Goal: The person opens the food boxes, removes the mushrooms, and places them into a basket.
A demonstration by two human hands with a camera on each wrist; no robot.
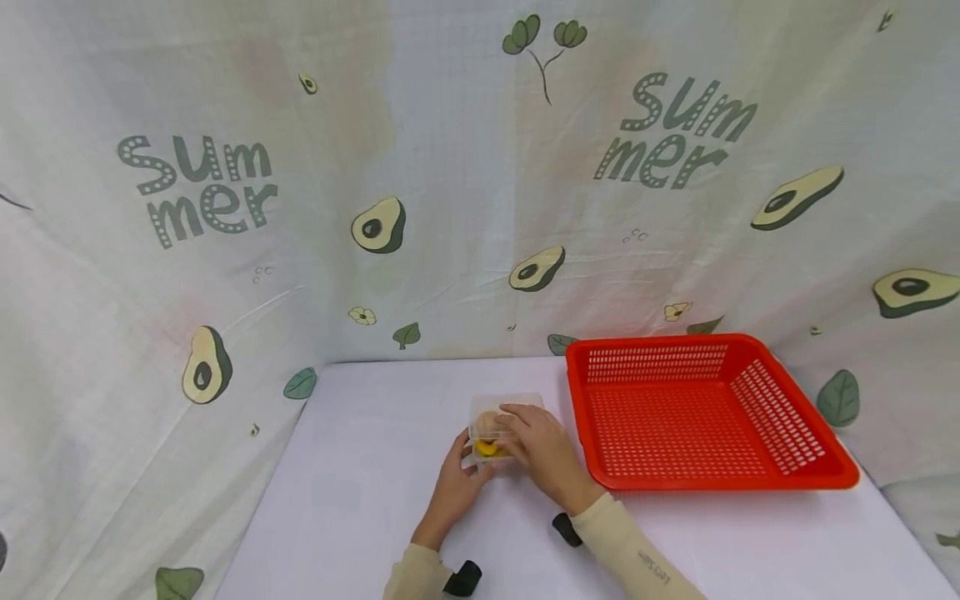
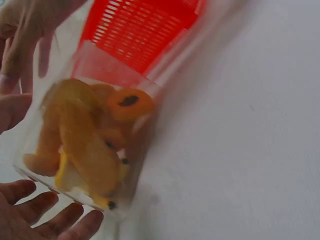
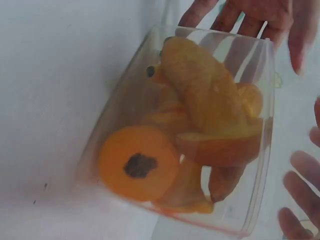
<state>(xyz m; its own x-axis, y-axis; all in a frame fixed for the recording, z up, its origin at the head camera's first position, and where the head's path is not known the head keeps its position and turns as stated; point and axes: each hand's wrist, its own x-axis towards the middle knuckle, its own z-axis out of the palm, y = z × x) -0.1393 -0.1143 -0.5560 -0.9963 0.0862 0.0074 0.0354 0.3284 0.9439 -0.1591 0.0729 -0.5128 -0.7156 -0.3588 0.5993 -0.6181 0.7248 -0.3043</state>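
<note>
Plastic box (image 3: pixel 232 210), clear and holding orange and yellow pieces (image 3: pixel 200 85), one of them round with a dark spot, was on the tabletop (image 1: pixel 360 467), left of a red basket (image 1: pixel 675 425) and in front of an avocado-printed cloth (image 1: pixel 465 183). The left hand (image 1: pixel 453 487) was at the box's near left side, its fingers loosely extended, while the right hand (image 1: pixel 542 447) was over the opposite side with its fingers spread and slightly bent, neither hand clenched; whether the right fingers touched the box could not be told.
</note>
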